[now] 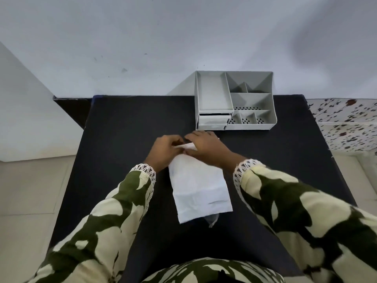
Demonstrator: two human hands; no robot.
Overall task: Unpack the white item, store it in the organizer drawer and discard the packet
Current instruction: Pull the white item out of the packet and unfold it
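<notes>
A white item (199,188), flat and cloth-like, lies lengthwise on the black table (126,127). Both hands grip its far end. My left hand (165,149) pinches the far left corner, and my right hand (206,147) lies over the far right part, where a folded white edge shows between the fingers. A scrap of clear plastic packet (213,219) pokes out from under the item's near edge. The grey organizer (234,100) stands at the table's far right, and its small drawer (212,121) at the front left is pulled slightly out.
A white wall rises behind the table. A floral-patterned surface (346,123) lies to the right of the table. Pale floor tiles (30,190) show on the left. The organizer's top holds several open compartments.
</notes>
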